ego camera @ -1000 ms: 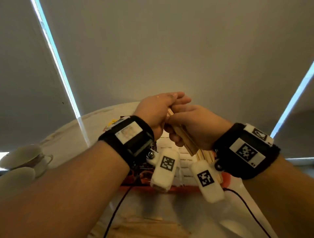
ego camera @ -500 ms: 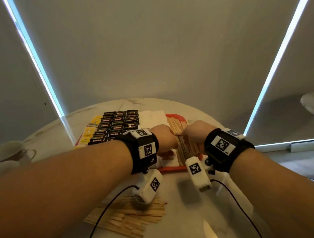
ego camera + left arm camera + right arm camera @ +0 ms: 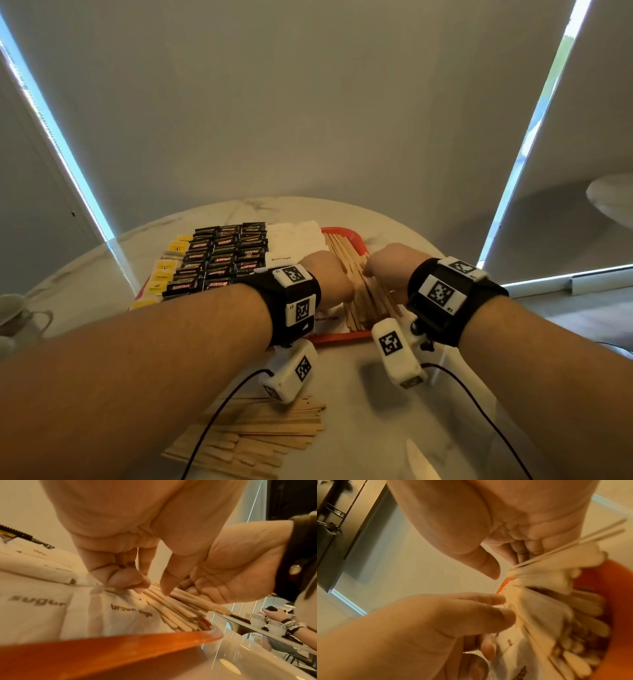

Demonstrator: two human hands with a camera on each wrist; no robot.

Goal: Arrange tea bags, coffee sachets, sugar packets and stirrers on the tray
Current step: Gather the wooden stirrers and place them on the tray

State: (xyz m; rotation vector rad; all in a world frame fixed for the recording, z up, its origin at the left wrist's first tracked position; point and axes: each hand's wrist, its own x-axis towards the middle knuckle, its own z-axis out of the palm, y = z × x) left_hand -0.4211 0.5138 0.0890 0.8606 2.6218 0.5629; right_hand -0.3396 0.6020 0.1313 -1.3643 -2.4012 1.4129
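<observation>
Wooden stirrers [image 3: 363,291] lie bunched along the right side of the red tray [image 3: 342,337], and both hands are down on them. The left hand [image 3: 325,279] sits at the left edge of the bundle, where it meets the white sugar packets [image 3: 294,240]; from the left wrist view its fingers [image 3: 126,580] are curled down with the tips touching the sticks [image 3: 173,609] beside a packet printed "brown sugar" [image 3: 120,609], and the thumb presses onto the top of the pile. I cannot tell whether it actually grips any stick or only pushes at them. The right hand [image 3: 394,270] is on the bundle's right side; seen from the other wrist its palm and curled fingers [image 3: 211,595] cup a handful of the sticks from underneath, so it is grasping them. Left of the sugar, rows of black coffee sachets [image 3: 222,260] fill the middle of the tray, with yellow tea bags [image 3: 164,274] down its left edge. A second heap of wooden stirrers [image 3: 253,442] lies loose on the marble table [image 3: 359,411], nearer to the person and well apart from the tray. A white cup [image 3: 17,315] stands at the table's far left.
</observation>
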